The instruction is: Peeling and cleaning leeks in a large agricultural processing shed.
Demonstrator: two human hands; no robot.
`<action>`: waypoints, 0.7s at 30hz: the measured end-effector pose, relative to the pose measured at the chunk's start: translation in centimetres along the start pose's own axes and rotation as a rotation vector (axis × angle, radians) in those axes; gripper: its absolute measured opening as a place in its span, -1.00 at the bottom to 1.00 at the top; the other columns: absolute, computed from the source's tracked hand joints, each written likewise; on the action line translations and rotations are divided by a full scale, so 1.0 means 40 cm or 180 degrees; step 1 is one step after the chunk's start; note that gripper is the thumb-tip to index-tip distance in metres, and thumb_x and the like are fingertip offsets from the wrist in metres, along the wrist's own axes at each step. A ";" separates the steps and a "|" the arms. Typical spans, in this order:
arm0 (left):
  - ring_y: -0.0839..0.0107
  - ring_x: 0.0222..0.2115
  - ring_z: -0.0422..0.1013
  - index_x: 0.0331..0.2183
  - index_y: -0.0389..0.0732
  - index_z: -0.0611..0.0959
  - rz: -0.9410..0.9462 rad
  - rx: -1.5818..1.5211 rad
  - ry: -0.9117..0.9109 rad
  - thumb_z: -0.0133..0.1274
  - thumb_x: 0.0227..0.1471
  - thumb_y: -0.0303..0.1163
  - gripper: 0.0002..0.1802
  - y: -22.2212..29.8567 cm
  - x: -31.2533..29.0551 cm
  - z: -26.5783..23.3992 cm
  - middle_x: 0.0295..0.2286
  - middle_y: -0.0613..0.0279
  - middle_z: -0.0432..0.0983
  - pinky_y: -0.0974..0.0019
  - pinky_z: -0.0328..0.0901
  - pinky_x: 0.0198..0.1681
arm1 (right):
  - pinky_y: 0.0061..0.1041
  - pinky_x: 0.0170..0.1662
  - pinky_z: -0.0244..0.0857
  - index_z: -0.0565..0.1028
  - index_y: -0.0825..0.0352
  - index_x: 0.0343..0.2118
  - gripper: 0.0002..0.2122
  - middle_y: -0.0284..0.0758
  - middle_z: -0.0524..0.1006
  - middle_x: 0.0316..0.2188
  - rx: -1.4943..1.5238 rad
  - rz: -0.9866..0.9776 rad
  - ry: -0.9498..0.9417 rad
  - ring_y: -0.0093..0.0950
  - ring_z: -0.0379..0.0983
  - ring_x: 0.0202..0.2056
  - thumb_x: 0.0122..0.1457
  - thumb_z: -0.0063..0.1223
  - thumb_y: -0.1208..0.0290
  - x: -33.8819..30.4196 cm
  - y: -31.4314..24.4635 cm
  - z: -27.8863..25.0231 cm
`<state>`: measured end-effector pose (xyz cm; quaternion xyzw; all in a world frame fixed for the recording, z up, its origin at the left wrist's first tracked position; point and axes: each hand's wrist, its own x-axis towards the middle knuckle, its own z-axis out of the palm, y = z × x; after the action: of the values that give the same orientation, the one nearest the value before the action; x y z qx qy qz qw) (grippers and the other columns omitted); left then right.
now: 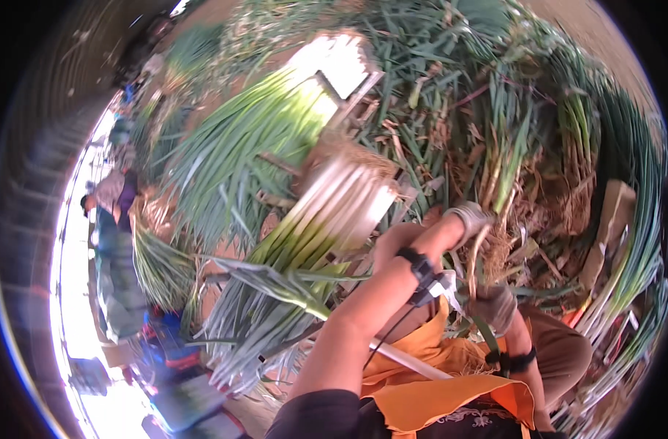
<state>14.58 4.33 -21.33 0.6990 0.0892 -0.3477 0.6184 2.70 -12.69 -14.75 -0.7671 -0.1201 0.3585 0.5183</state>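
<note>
My left hand (467, 221), in a light grey glove, is closed at the upper end of a thin brownish-white green onion stalk (474, 262). Below it my right hand (497, 307), in a darker glove, grips the same stalk, and a green leaf (486, 335) hangs beneath that hand. Some fingertips of both hands are hidden. Beside my left hand lie a bunch of untrimmed green onions (503, 172) and a clump of dry roots (499, 252). Another green onion (410, 357), long and white-stemmed, lies slanting by my lap, under my left forearm.
To the left, a pile of clean white-stemmed green onions (334, 208) rests by wooden slats; a sunlit pile (253, 124) lies beyond. Leaf litter (429, 110) covers the ground ahead. A wooden block (612, 219) and more green onions (641, 183) are at right. A person (111, 194) is far left.
</note>
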 end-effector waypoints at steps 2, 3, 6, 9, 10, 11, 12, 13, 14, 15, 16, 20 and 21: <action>0.26 -0.70 0.41 -0.53 -0.35 0.57 -0.0484 -0.1551 -0.0338 0.01 -0.08 -0.37 -0.79 -0.012 -0.046 0.021 -0.66 0.01 0.48 0.16 0.32 -0.66 | -0.65 -0.50 0.27 0.55 0.38 -0.45 -0.86 -0.34 0.52 -0.62 -0.0429 0.0096 -0.0241 -0.67 0.39 -0.56 -0.09 0.10 0.46 -0.046 -0.058 0.033; 0.27 -0.75 0.39 -0.55 -0.36 0.56 -0.0418 -0.1856 -0.0419 0.02 -0.09 -0.38 -0.79 -0.046 -0.053 0.019 -0.68 0.02 0.47 0.19 0.31 -0.69 | -0.66 -0.49 0.27 0.55 0.37 -0.43 -0.86 -0.34 0.53 -0.61 -0.0696 0.0202 -0.0408 -0.68 0.38 -0.56 -0.10 0.11 0.47 -0.066 -0.064 0.048; 0.35 -0.67 0.41 -0.43 -0.27 0.47 0.0484 -0.2272 -0.0888 -0.02 -0.05 -0.49 -0.93 -0.001 -0.133 0.089 -0.62 0.13 0.47 0.30 0.34 -0.63 | -0.66 -0.49 0.26 0.55 0.34 -0.43 -0.86 -0.34 0.53 -0.60 -0.0705 0.0456 -0.0341 -0.69 0.37 -0.56 -0.10 0.12 0.48 -0.158 -0.003 0.027; 0.31 -0.59 0.44 -0.37 -0.28 0.46 0.1207 -0.2560 -0.1032 -0.03 -0.06 -0.53 -0.89 0.063 -0.283 0.079 -0.57 0.13 0.48 0.31 0.38 -0.53 | -0.64 -0.49 0.25 0.55 0.35 -0.41 -0.87 -0.41 0.50 -0.63 -0.0615 0.0247 -0.0215 -0.69 0.34 -0.57 -0.08 0.11 0.50 -0.184 0.131 -0.012; 0.29 -0.56 0.45 -0.35 -0.30 0.46 0.1381 -0.2651 -0.0730 -0.03 -0.07 -0.54 -0.86 0.087 -0.351 0.058 -0.54 0.10 0.49 0.31 0.40 -0.48 | -0.63 -0.48 0.26 0.53 0.37 -0.34 -0.83 -0.42 0.49 -0.62 -0.0290 0.0309 0.0093 -0.67 0.34 -0.57 -0.06 0.08 0.53 -0.165 0.208 -0.034; 0.27 -0.52 0.46 -0.33 -0.32 0.45 0.1545 -0.2758 -0.0460 -0.02 -0.08 -0.55 -0.83 0.104 -0.418 0.034 -0.50 0.06 0.49 0.30 0.41 -0.44 | -0.62 -0.47 0.27 0.51 0.38 -0.28 -0.79 -0.44 0.47 -0.60 0.0033 0.0399 0.0420 -0.65 0.34 -0.57 -0.04 0.05 0.55 -0.156 0.237 -0.041; 0.25 -0.47 0.46 -0.31 -0.33 0.45 0.1808 -0.2934 -0.0263 0.00 -0.10 -0.55 -0.79 0.118 -0.496 0.007 -0.48 0.04 0.49 0.29 0.41 -0.38 | -0.62 -0.47 0.27 0.51 0.38 -0.28 -0.79 -0.44 0.47 -0.60 -0.0019 0.0394 0.0429 -0.65 0.34 -0.57 -0.04 0.05 0.55 -0.165 0.228 -0.044; 0.24 -0.41 0.47 -0.29 -0.34 0.45 0.2077 -0.3091 -0.0017 0.02 -0.11 -0.56 -0.76 0.115 -0.586 -0.038 -0.45 0.02 0.49 0.27 0.41 -0.32 | -0.65 -0.46 0.27 0.49 0.41 -0.25 -0.77 -0.42 0.48 -0.59 0.0366 0.0363 0.0725 -0.65 0.35 -0.56 -0.04 0.02 0.59 -0.164 0.204 -0.043; 0.22 -0.38 0.46 -0.24 -0.34 0.43 0.2412 -0.3161 0.0074 0.01 -0.10 -0.53 -0.70 0.095 -0.655 -0.090 -0.46 0.00 0.49 0.25 0.38 -0.24 | -0.67 -0.45 0.26 0.48 0.43 -0.22 -0.74 -0.41 0.49 -0.57 0.0763 0.0339 0.1021 -0.64 0.36 -0.55 -0.04 -0.01 0.62 -0.161 0.187 -0.039; 0.25 -0.35 0.44 -0.18 -0.33 0.41 0.2955 -0.3369 -0.0017 -0.03 -0.07 -0.51 -0.67 0.069 -0.760 -0.141 -0.38 0.00 0.49 0.24 0.37 -0.24 | -0.67 -0.45 0.26 0.48 0.43 -0.22 -0.74 -0.41 0.49 -0.57 0.0758 0.0289 0.0935 -0.64 0.36 -0.55 -0.04 -0.01 0.62 -0.147 0.175 -0.027; 0.30 -0.40 0.42 -0.15 -0.34 0.38 0.3233 -0.2758 0.0707 -0.12 -0.01 -0.48 -0.68 0.006 -0.810 -0.205 -0.33 0.02 0.45 0.29 0.36 -0.26 | -0.67 -0.46 0.25 0.47 0.43 -0.21 -0.73 -0.41 0.49 -0.57 0.0519 0.0485 0.1026 -0.64 0.35 -0.56 -0.05 -0.01 0.62 -0.151 0.166 -0.028; 0.33 -0.29 0.32 -0.17 -0.27 0.38 0.4045 -0.2408 0.1675 -0.29 0.11 -0.42 -0.74 -0.125 -1.075 -0.423 -0.26 0.08 0.37 0.29 0.26 -0.13 | -0.61 -0.36 0.31 0.42 0.40 -0.13 -0.68 -0.30 0.50 -0.41 0.0333 0.0790 0.0456 -0.53 0.43 -0.43 -0.02 -0.06 0.58 -0.108 0.345 -0.142; 0.34 -0.37 0.33 -0.27 -0.19 0.43 0.4843 -0.4742 -0.0254 -0.22 0.04 -0.40 -0.80 -0.302 -1.221 -0.419 -0.37 0.15 0.39 0.26 0.24 -0.23 | -0.59 -0.32 0.32 0.42 0.37 -0.13 -0.67 -0.30 0.52 -0.36 0.0569 0.0932 0.0349 -0.51 0.44 -0.38 -0.04 -0.05 0.55 -0.156 0.458 -0.186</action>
<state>-22.09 37.41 -2.01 0.0044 -0.2011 0.2497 0.9472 -0.17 -29.39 -26.70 -0.7457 0.0537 0.3970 0.5324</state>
